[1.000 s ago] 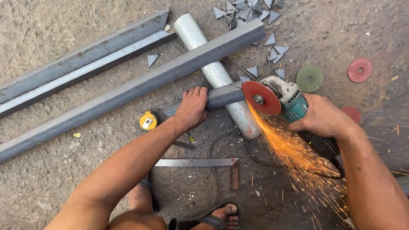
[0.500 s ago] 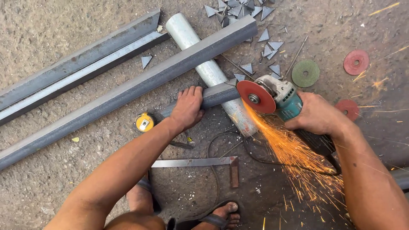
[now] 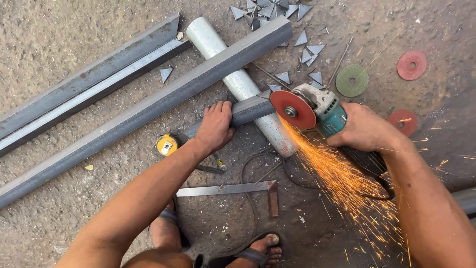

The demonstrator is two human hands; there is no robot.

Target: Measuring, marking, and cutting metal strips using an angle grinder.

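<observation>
Left hand [image 3: 215,125] clamped on short grey steel bar [image 3: 248,110] lying across pale round pipe [image 3: 238,82] on concrete floor [image 3: 74,39]; right hand [image 3: 364,128] gripping teal angle grinder [image 3: 317,106], red disc [image 3: 292,109] at bar end, sparks flying.

Red cutting disc [image 3: 292,109] on a teal and grey grinder [image 3: 325,110] in the right hand [image 3: 364,128], orange sparks [image 3: 342,178] below it. Grey steel bar [image 3: 248,110] under the left hand [image 3: 215,126], yellow tape measure [image 3: 167,145] just beside that hand. Green disc [image 3: 352,80] and red discs [image 3: 412,64] past the right hand.

Left hand [image 3: 216,125], right hand [image 3: 363,128] clenched
</observation>
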